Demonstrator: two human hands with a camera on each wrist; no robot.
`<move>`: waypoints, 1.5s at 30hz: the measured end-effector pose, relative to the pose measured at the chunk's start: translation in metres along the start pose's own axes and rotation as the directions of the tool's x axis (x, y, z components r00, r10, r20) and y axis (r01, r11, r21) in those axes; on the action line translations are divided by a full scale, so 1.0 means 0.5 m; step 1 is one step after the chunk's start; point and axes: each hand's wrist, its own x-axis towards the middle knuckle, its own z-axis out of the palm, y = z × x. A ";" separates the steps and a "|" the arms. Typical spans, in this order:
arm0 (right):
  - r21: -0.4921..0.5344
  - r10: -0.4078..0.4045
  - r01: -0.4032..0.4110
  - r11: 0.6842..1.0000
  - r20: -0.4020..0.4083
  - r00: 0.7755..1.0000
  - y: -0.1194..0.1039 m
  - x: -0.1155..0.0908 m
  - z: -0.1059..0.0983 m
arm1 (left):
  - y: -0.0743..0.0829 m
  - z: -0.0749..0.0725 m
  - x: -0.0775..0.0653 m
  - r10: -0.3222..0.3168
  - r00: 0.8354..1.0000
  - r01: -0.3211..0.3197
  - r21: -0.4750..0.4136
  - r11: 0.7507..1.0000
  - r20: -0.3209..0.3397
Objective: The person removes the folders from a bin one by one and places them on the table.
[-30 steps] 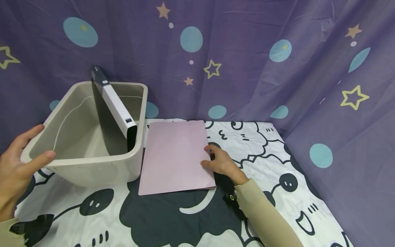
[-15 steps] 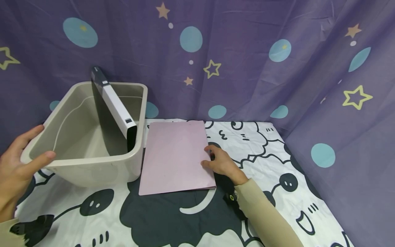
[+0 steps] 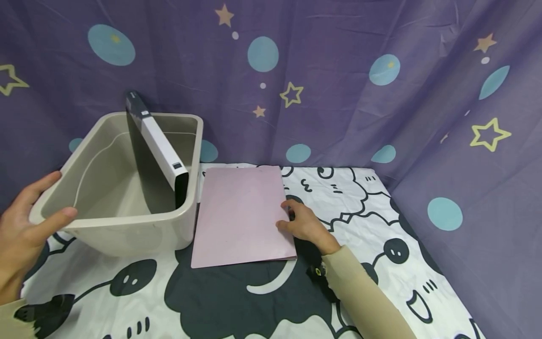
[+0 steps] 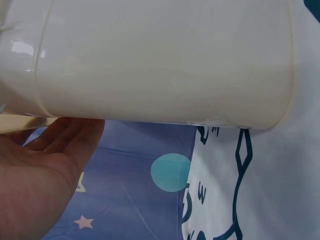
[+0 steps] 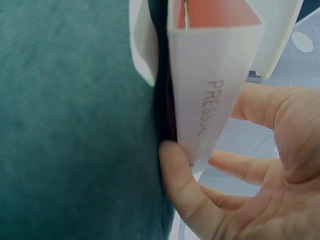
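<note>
In the head view, a pink folder (image 3: 239,216) lies flat on the patterned cloth. My right hand (image 3: 305,226) grips its right edge, thumb and fingers on either side of the spine. The right wrist view shows that spine close up, pale with the letters "PRESSURE" (image 5: 215,100); a reddish inner face shows at its end. On the left stands a beige plastic bin (image 3: 131,233). My left hand (image 3: 25,230) holds the bin's near left corner, thumb over the rim; in the left wrist view the fingers (image 4: 75,135) lie against its outside.
A black file box with a white spine (image 3: 163,153) leans diagonally in the bin, sticking out above the back rim. Purple curtains (image 3: 330,94) with stars and dots hang behind and at the right. The white cloth (image 3: 364,207) bears black cartoon drawings.
</note>
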 end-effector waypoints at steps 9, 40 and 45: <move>-0.011 -0.034 0.035 0.999 0.002 0.999 0.002 -0.002 -0.004 | 0.010 0.000 0.000 -0.005 1.000 0.005 0.023 1.000 -0.006; -0.005 -0.053 0.053 0.999 0.018 0.998 0.003 -0.005 -0.003 | 0.017 -0.002 -0.003 -0.034 0.999 0.034 0.049 0.998 0.011; 0.018 -0.059 0.059 0.998 -0.020 0.998 0.003 -0.005 -0.004 | 0.017 -0.004 -0.003 -0.038 0.999 0.037 0.040 0.999 0.012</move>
